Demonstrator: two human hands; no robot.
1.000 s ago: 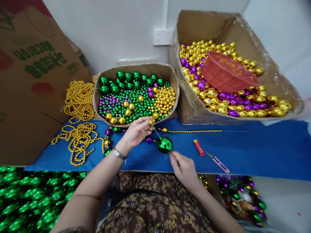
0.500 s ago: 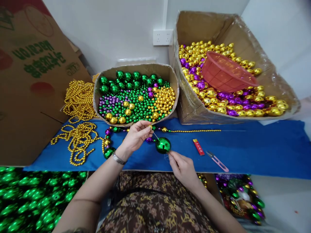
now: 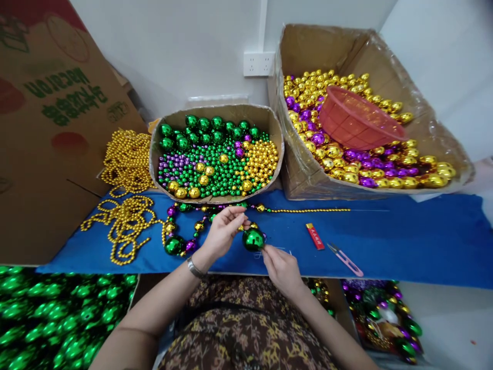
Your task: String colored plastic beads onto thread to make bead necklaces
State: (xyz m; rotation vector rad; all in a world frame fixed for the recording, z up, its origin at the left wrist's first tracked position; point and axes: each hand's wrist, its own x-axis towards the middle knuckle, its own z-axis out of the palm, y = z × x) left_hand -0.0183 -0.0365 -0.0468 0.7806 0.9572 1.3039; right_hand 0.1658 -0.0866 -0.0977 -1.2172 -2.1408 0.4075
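Observation:
A large shiny green bead [image 3: 253, 239] hangs between my two hands over the blue cloth. My left hand [image 3: 223, 234] is pinched at its upper left, on the bead string, with small gold beads at the fingertips. My right hand [image 3: 284, 270] pinches at the bead's lower right edge, where thin pale thread shows; the exact grip is partly hidden. Behind and left of my left hand lies a bead garland [image 3: 175, 245] of green, purple and gold. Its gold small-bead end [image 3: 311, 210] stretches right, ending in a thin needle or wire.
A cardboard box [image 3: 282, 149] of sorted beads stands behind my hands. A bigger box [image 3: 304, 187] at right holds gold and purple beads and a red basket [image 3: 358, 121]. Pink thread snips [image 3: 346, 260] and a red-yellow packet [image 3: 315, 236] lie right; gold bead chains [image 3: 127, 221] lie left.
The green bead has slid up against the gold beads by my left fingers, closing the bare thread between them. Both hands have moved slightly, and the view has shifted a little.

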